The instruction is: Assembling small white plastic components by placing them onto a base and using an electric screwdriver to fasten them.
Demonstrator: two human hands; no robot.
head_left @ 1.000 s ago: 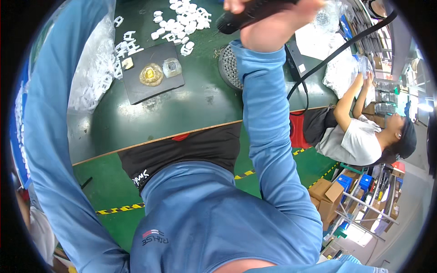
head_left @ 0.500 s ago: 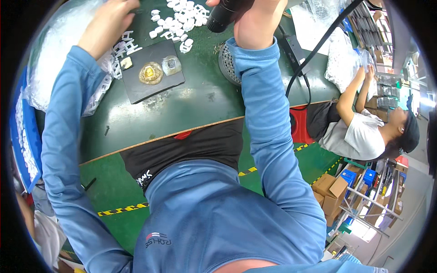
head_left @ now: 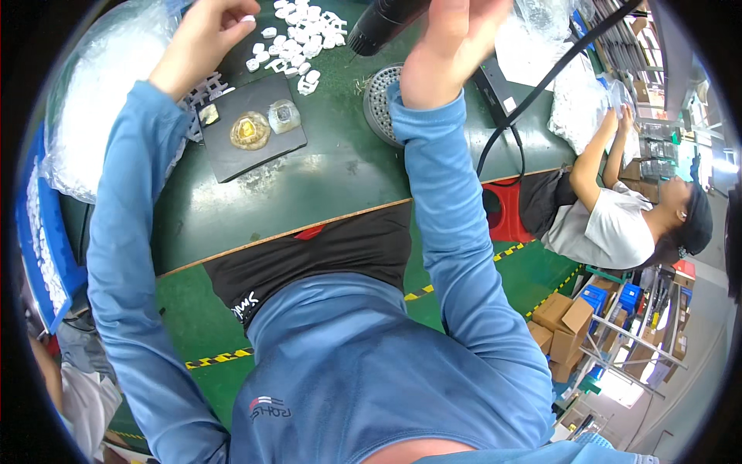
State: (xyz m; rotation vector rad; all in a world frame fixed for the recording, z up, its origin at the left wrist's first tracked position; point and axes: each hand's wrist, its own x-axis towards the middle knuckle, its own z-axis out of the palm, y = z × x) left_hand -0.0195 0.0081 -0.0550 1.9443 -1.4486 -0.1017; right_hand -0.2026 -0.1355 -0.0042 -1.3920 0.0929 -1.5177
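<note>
My left hand (head_left: 209,39) is raised at the upper left, thumb and finger pinched on a small white plastic part (head_left: 248,18). At the top, my right hand (head_left: 452,58) is closed round a black electric screwdriver (head_left: 386,27); its fingers are partly cut off by the picture's edge. The screwdriver tilts down to the left, with its thin bit showing. Between my arms lies a dark square plate (head_left: 243,158) bearing a round yellowish translucent lump (head_left: 250,131), a clear squarish block (head_left: 284,116) and a small pale piece (head_left: 209,114). Several white plastic parts (head_left: 297,50) lie heaped beyond it.
A round perforated metal dish (head_left: 379,104) sits beside my right wrist. A black cable (head_left: 541,77) loops past a black box (head_left: 495,91). Plastic bags (head_left: 108,100) and a blue bin (head_left: 46,255) are at left. Another person (head_left: 618,220) works at right.
My left hand has shifted right and slightly down, and the small white part now shows in its pinch. My right hand has turned and moved slightly right. The dark plate appears slightly further left.
</note>
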